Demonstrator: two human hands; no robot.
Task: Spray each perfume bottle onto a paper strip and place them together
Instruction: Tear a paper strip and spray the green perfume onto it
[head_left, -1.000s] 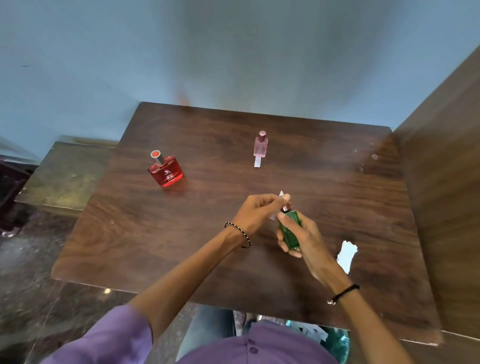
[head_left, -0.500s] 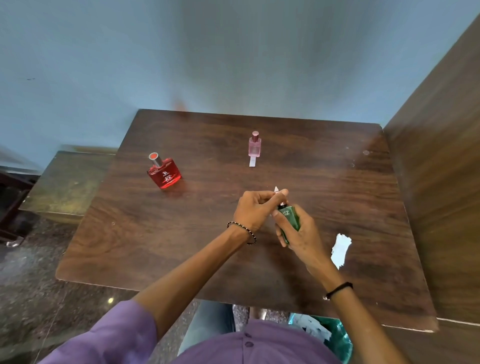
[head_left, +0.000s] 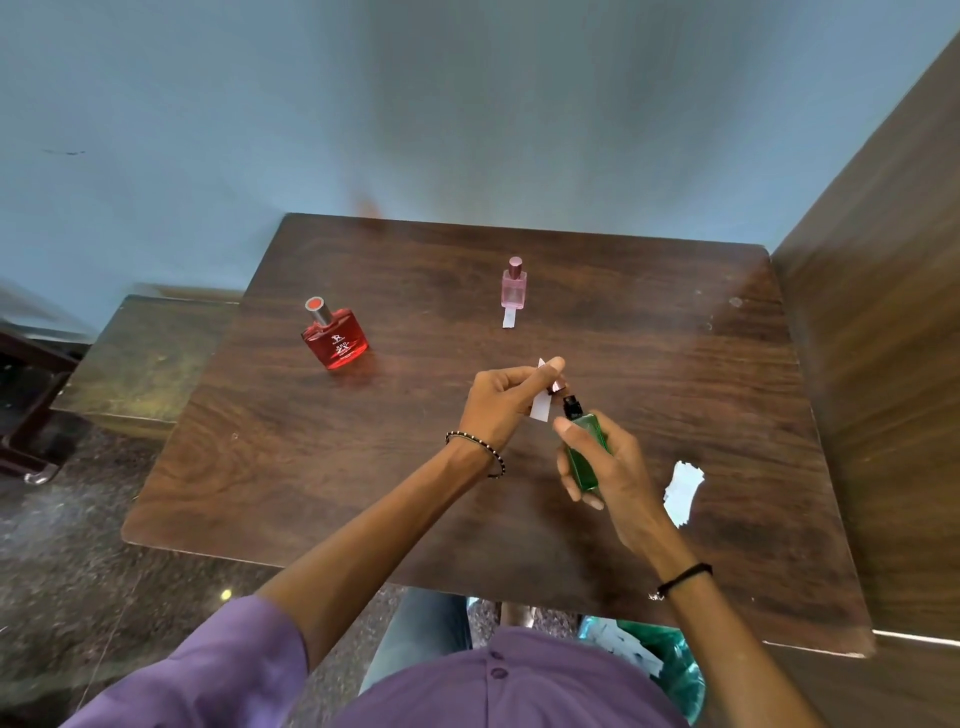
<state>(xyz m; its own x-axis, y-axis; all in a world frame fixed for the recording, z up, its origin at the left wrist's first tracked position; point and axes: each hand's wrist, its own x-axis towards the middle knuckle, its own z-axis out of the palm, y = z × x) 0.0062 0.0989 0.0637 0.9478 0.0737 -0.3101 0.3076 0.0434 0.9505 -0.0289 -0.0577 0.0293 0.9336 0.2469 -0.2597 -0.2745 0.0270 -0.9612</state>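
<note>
The green perfume bottle (head_left: 588, 452) is off the table (head_left: 311, 467), held tilted above its near middle. Its black spray nozzle (head_left: 571, 406) is bare and leans toward the left hand. The right hand (head_left: 618, 473) has its grip clamped round the bottle's body. The fingers curl round it, their tips showing along its left edge. The topmost fingertip lies beside the shoulder, just under the nozzle and not on top of it.

The left hand (head_left: 501, 402) keeps a closed grip too, with thumb and fingers pinching a white paper strip (head_left: 540, 408). The strip's lower end hangs just beside the nozzle, and a corner pokes out above the fingers. A small pinkish cap (head_left: 559, 385) sits at the same fingertips; how it is held cannot be made out.

Farther back on the table the pink perfume bottle (head_left: 514, 287) stands upright. A second white strip (head_left: 510, 317) lies against the near side of its base; whether it is tucked under the bottle cannot be told. The red perfume bottle (head_left: 336, 338) stands upright at the far left, well apart from the pink one. A small heap of spare strips (head_left: 683, 491) lies on the table just right of the right hand. Below the near edge, a green bin (head_left: 680, 670) holds more white strips.
</note>
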